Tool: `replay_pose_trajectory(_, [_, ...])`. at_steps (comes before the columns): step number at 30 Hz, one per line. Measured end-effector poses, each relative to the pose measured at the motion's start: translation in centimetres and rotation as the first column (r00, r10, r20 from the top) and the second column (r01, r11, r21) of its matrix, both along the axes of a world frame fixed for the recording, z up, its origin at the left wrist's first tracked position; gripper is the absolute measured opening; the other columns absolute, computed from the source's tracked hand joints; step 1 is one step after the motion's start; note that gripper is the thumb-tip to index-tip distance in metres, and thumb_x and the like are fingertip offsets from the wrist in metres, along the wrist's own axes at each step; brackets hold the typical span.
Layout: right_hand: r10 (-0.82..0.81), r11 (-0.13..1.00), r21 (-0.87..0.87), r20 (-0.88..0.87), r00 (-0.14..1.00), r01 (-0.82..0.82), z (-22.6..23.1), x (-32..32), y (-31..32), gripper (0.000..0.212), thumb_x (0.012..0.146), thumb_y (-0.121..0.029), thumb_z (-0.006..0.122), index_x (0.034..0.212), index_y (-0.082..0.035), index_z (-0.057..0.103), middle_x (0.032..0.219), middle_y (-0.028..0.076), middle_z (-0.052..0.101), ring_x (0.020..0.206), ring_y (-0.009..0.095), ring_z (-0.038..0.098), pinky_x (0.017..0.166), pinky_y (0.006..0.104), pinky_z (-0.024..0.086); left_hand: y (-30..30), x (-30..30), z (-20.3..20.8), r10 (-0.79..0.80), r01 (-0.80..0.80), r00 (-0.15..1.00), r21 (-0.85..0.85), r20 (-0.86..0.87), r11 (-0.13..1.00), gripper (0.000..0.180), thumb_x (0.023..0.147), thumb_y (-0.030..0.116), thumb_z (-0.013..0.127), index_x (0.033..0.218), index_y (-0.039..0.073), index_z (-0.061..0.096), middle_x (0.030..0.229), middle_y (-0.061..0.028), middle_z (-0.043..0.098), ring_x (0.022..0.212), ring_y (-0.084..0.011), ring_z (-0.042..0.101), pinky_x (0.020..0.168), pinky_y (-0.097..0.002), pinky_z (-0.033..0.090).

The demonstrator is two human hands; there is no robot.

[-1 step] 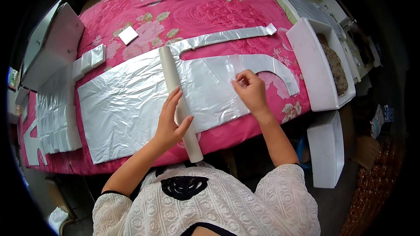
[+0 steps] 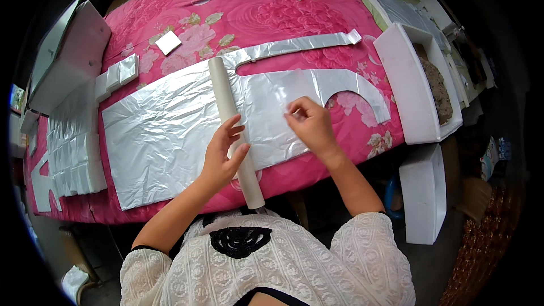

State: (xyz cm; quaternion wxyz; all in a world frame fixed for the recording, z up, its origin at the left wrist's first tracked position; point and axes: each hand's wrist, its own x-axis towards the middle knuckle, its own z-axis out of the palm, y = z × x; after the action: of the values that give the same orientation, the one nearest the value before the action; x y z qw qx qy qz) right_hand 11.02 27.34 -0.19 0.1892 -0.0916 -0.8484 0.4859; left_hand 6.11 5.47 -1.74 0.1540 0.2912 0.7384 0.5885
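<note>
A silvery-white plastic sheet (image 2: 158,141), shaped like an apron with a long strap and a curved cut-out, lies flat on a pink floral cloth (image 2: 255,17). Across it rests a pale cylindrical roll (image 2: 221,88), its near end jutting past the table edge. Over the roll's middle sits my left hand (image 2: 222,153), fingers and thumb apart, touching it without wrapping round. My right hand (image 2: 314,129) is closed in a pinch to the right of the roll, at a thin, translucent layer of plastic (image 2: 289,88). The fingertips partly hide how that layer is held.
Folded plastic packs (image 2: 73,164) are stacked at left by a white foam box (image 2: 73,59). A small white square (image 2: 168,42) lies beyond the sheet. At right are a foam box with brown contents (image 2: 408,88) and another foam piece (image 2: 422,195) below it.
My right hand has moved left toward the roll, and the edge of the translucent plastic has shifted left with it. My left hand's fingers curl slightly more over the roll.
</note>
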Motion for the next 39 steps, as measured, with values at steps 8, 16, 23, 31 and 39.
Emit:
replay_pose_trajectory(8, [0.609, 0.785, 0.202, -0.076, 0.79, -0.586, 0.5, 2.2, -12.1, 0.037, 0.072, -0.016, 0.069, 0.106, -0.004, 0.058, 0.112, 0.012, 0.057, 0.099, 0.028, 0.055, 0.084, 0.0372, 0.045, -8.6, -4.0, 0.5, 0.125, -0.153, 0.616, -0.037, 0.778, 0.988, 0.021, 0.085, 0.01, 0.059, 0.102, -0.002, 0.057, 0.091, -0.0133, 0.064, 0.08, -0.018, 0.063, 0.068, -0.0299, 0.053])
replay_pose_trajectory(16, [0.548, 0.833, 0.04, 0.088, 0.832, -0.552, -0.1, 2.7, -12.4, 0.033, 0.075, -0.016, 0.067, 0.103, -0.001, 0.059, 0.104, 0.015, 0.061, 0.097, 0.03, 0.057, 0.084, 0.0367, 0.046, -14.7, -2.6, -0.9, 0.294, -0.093, 0.635, -0.306, 0.715, 0.947, 0.03, 0.082, 0.015, 0.066, 0.107, 0.001, 0.058, 0.091, -0.0037, 0.065, 0.079, -0.0083, 0.061, 0.068, -0.0221, 0.049])
replay_pose_trajectory(23, [0.514, 0.856, -0.075, 0.241, 0.823, -0.512, -0.1, 0.7, -15.7, 0.03, 0.076, -0.014, 0.068, 0.102, -0.001, 0.06, 0.094, 0.012, 0.063, 0.08, 0.022, 0.061, 0.068, 0.0308, 0.049, -13.0, -1.3, -2.1, 0.085, -0.057, 0.621, -0.063, 0.779, 0.996, 0.02, 0.079, 0.012, 0.069, 0.092, 0.003, 0.057, 0.078, -0.0019, 0.063, 0.069, -0.0077, 0.058, 0.062, -0.0212, 0.047])
replay_pose_trajectory(31, [0.459, 0.74, -0.647, 0.281, 0.843, -0.187, -0.7, 0.1, -13.3, 0.011, 0.081, -0.008, 0.066, 0.089, -0.001, 0.063, 0.076, 0.001, 0.062, 0.065, 0.006, 0.056, 0.058, 0.0193, 0.045, -11.2, -1.6, -0.5, 0.041, -0.125, 0.581, 0.039, 0.813, 0.991, 0.019, 0.079, 0.018, 0.07, 0.087, 0.005, 0.058, 0.074, 0.0012, 0.056, 0.064, -0.0063, 0.052, 0.06, -0.0218, 0.045])
replay_pose_trajectory(39, [0.095, 0.847, -0.531, 0.218, 0.971, 0.037, -0.2, 1.1, 5.8, 0.013, 0.082, -0.012, 0.064, 0.092, -0.003, 0.062, 0.074, -0.001, 0.061, 0.061, 0.006, 0.052, 0.056, 0.0176, 0.041, -13.4, -3.2, -0.9, 0.102, -0.186, 0.516, -0.005, 0.85, 0.983, 0.01, 0.086, 0.016, 0.062, 0.087, 0.007, 0.058, 0.079, 0.0017, 0.057, 0.068, -0.0066, 0.054, 0.063, -0.0222, 0.048])
